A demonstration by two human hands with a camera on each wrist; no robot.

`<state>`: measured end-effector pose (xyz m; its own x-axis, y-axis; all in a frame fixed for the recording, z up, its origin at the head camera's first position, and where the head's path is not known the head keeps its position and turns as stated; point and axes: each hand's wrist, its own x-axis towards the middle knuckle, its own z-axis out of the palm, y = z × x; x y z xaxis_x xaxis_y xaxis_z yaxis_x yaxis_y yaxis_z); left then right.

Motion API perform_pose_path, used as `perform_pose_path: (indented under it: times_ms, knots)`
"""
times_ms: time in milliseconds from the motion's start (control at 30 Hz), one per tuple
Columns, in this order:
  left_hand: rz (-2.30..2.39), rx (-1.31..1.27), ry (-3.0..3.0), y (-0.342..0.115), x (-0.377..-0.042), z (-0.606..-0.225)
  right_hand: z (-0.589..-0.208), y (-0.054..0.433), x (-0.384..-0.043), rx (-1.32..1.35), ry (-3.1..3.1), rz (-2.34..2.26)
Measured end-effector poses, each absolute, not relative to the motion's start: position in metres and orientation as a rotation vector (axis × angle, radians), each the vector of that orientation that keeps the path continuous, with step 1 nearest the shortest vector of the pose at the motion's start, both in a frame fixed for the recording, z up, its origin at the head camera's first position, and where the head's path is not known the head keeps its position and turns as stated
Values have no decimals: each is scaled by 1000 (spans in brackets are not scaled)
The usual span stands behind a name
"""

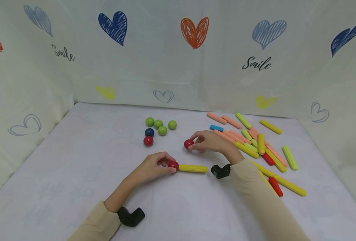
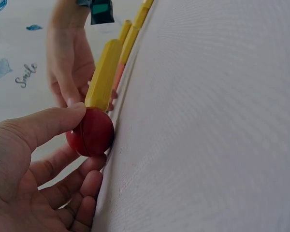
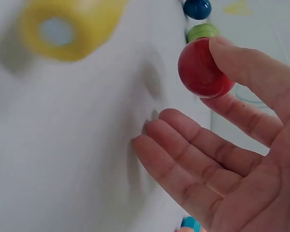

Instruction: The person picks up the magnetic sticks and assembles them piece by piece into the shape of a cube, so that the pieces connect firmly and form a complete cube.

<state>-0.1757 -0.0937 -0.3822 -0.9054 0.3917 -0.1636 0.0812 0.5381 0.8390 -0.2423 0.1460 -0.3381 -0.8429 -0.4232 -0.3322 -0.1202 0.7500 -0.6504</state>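
Driving this remotely, I'm pinching one red ball (image 1: 173,164) with my left hand (image 1: 150,167), probably steadying it against the yellow stick (image 1: 193,168) that's lying on the table (image 1: 75,167). My right hand (image 1: 210,142) is pinching another red ball (image 1: 188,144) farther back, likely keeping it clear of the stick.
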Motion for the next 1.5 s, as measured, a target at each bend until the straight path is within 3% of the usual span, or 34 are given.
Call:
perform_pose_path:
  times_ms: [767,1500]
  knots:
    - [1316,374,2439,-93,-176,-380,-354,222,-156,-345,2561,-1121]
    - [1321,391,2441,-92,-177,-379,-364,206,-147,-367,2622,-1139]
